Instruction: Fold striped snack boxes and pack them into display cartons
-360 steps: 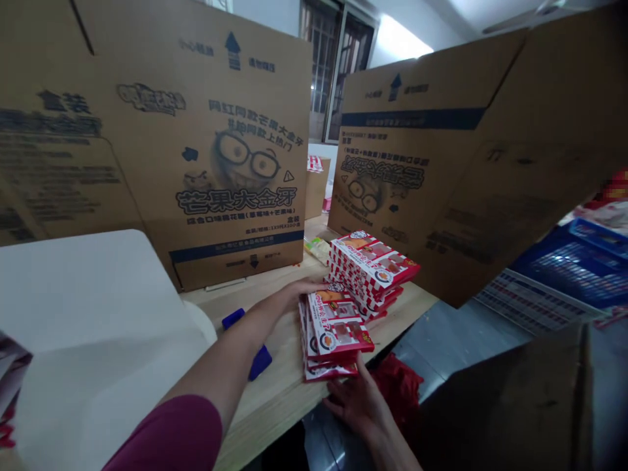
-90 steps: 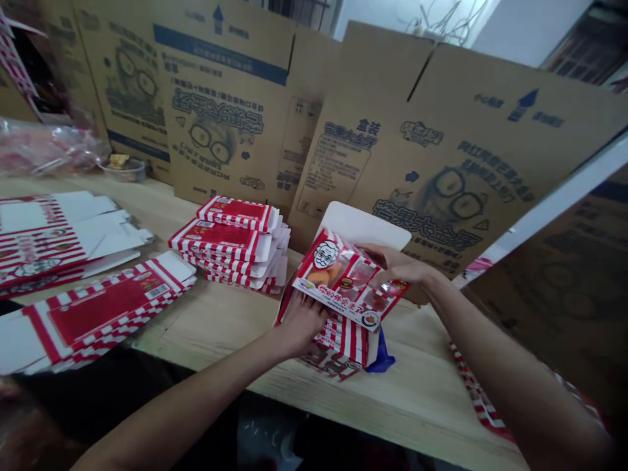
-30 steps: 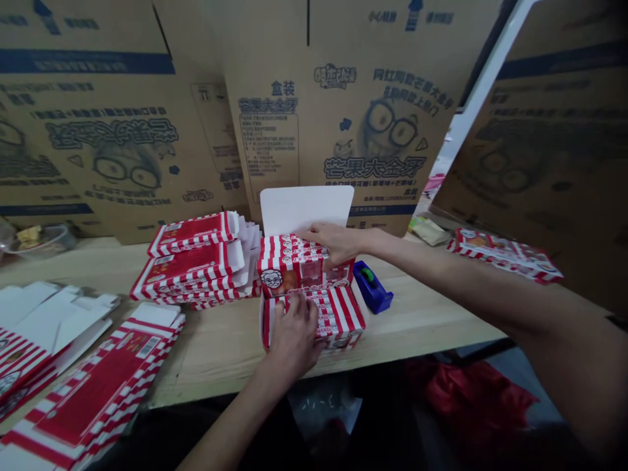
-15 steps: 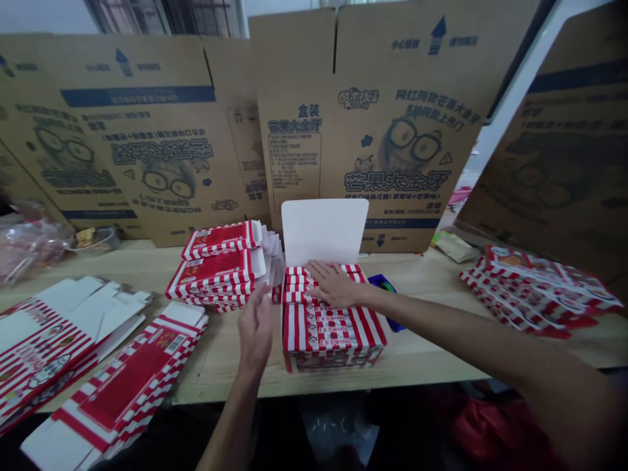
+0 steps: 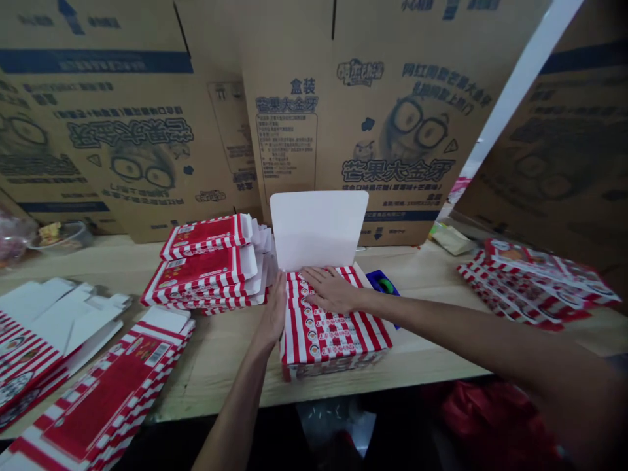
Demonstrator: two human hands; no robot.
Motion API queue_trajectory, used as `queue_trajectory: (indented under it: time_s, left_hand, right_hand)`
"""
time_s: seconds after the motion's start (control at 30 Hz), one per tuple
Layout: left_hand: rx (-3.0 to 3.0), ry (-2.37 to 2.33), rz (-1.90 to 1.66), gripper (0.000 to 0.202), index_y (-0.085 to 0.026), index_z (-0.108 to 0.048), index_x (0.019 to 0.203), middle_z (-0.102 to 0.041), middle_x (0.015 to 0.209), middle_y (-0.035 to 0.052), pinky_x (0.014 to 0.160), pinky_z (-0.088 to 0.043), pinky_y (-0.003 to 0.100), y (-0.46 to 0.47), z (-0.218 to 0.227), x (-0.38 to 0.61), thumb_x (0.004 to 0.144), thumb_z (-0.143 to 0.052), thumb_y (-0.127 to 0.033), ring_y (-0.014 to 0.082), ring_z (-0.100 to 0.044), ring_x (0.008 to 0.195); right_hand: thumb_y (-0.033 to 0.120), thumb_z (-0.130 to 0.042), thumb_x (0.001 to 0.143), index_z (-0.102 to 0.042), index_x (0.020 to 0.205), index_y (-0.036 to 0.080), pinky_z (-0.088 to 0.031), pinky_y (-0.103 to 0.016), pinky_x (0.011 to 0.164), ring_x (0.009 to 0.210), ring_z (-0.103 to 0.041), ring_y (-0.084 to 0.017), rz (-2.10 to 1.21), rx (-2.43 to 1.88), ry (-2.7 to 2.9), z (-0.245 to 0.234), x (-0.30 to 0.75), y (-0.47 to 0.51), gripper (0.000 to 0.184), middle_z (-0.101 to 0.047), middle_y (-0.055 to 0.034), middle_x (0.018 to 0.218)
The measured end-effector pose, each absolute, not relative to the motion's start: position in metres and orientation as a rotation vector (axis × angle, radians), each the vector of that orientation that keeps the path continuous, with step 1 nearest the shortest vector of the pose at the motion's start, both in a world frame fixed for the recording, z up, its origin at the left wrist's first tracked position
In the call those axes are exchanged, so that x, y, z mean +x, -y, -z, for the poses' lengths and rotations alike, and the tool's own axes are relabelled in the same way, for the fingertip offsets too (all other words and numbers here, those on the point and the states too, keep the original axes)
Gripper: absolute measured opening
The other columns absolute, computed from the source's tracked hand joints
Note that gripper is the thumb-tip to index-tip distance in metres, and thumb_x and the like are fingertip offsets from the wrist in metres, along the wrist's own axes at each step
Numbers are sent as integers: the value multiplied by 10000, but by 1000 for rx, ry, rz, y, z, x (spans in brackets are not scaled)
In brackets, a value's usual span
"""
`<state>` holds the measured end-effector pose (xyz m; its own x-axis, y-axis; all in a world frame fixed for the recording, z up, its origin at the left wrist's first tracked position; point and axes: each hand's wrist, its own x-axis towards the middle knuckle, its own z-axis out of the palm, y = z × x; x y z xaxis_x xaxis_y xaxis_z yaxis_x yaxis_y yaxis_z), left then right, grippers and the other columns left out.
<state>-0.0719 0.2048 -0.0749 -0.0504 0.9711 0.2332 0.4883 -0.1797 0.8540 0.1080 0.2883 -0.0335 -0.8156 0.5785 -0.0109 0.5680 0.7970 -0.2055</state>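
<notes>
A red-and-white striped carton [image 5: 333,333] filled with packets sits at the table's front edge, its white lid flap [image 5: 318,229] standing upright behind. My right hand [image 5: 331,289] lies flat on top of the packets, fingers spread. My left hand [image 5: 273,313] presses flat against the carton's left side, fingers straight and together. Neither hand holds anything.
Flat striped cartons lie stacked left of the carton [image 5: 210,265] and at the near left [image 5: 98,399]. Striped packets [image 5: 534,281] are piled at the right. A blue tape dispenser [image 5: 383,284] sits behind my right arm. Tall brown shipping boxes [image 5: 373,118] wall the wooden table [image 5: 230,360].
My left hand has moved in against the carton's left side. The right hand has stayed pressed on the packets. The view has shifted slightly.
</notes>
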Motion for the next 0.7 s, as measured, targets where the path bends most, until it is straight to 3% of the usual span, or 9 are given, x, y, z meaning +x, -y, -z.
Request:
queue_trajectory:
  time_s: [0.07, 0.17, 0.23, 0.33, 0.47, 0.57, 0.7]
  left_hand:
    - [1762, -1632, -1108, 660, -181, -307, 1463, -192, 1580, 99, 1193, -117, 473, -208, 75, -71, 938, -245, -576, 231, -119, 1462]
    - [1831, -1706, -997, 708, -119, -359, 1435, -200, 1567, 156, 1187, -94, 504, -211, 77, -74, 903, -358, -587, 274, -111, 1461]
    - [1764, -1644, -1003, 663, -141, -359, 1438, -204, 1572, 133, 1189, -115, 482, -212, 80, -78, 928, -288, -559, 253, -129, 1461]
    - [1624, -1511, -1121, 576, -224, -376, 1430, -220, 1578, 64, 1182, -184, 447, -211, 83, -82, 953, -206, -498, 217, -183, 1452]
    - [1544, -1502, -1291, 532, -201, -450, 1376, -257, 1567, 71, 1182, -213, 409, -208, 76, -73, 944, -274, -456, 213, -242, 1437]
    - [1559, -1532, -1297, 554, -170, -469, 1359, -288, 1552, 94, 1184, -213, 401, -201, 68, -69, 944, -266, -475, 217, -257, 1431]
    - [1700, -1578, -1123, 613, -132, -437, 1383, -293, 1546, 119, 1196, -161, 413, -185, 65, -71, 908, -377, -514, 234, -218, 1443]
  right_hand:
    - [538, -344, 930, -283, 1485, 118, -142, -545, 1154, 1427, -231, -319, -408, -896, 2902, 25, 108, -292, 698, -263, -163, 1539]
    - [539, -385, 916, -449, 1409, 218, -205, -503, 1157, 1408, -293, -289, -617, -813, 2805, 6, 129, -295, 591, -339, -71, 1520]
    - [552, -310, 939, -522, 1350, 266, -254, -459, 1150, 1376, -358, -255, -691, -842, 2523, -3, 158, -294, 544, -435, -36, 1470]
    - [589, -201, 948, -460, 1397, 253, -260, -469, 1147, 1370, -365, -254, -728, -1059, 1915, 7, 199, -286, 618, -529, -68, 1390]
    - [604, -147, 939, -293, 1482, 254, -230, -512, 1160, 1425, -260, -249, -959, -1171, 1883, 41, 206, -268, 663, -451, -59, 1456]
    - [585, -107, 947, -225, 1505, 250, -179, -481, 1185, 1454, -175, -212, -1021, -1183, 1980, 54, 192, -253, 662, -354, -44, 1516]
    - [630, -212, 931, -338, 1465, 253, -91, -446, 1205, 1470, -77, -220, -980, -1200, 2002, 60, 189, -240, 666, -192, -19, 1578]
